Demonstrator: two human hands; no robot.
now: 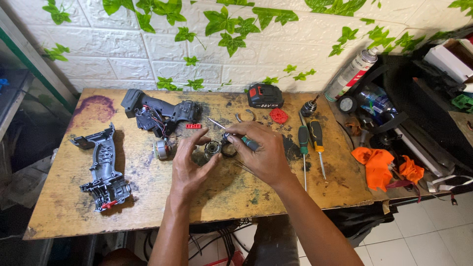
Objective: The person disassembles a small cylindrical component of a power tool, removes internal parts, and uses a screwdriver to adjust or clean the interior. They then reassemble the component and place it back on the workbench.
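My left hand rests on the worn wooden table and pinches a small round metal gear part between thumb and fingers. My right hand grips a thin tool with a dark green handle, its metal tip pointing up and left toward the gear part. A small cylindrical motor lies just left of my left hand, wired to the opened grey drill half behind it.
The other grey housing shell lies at the left. A black and red battery, a red plastic piece, a chuck, two screwdrivers, a spray can and orange cloth sit to the right.
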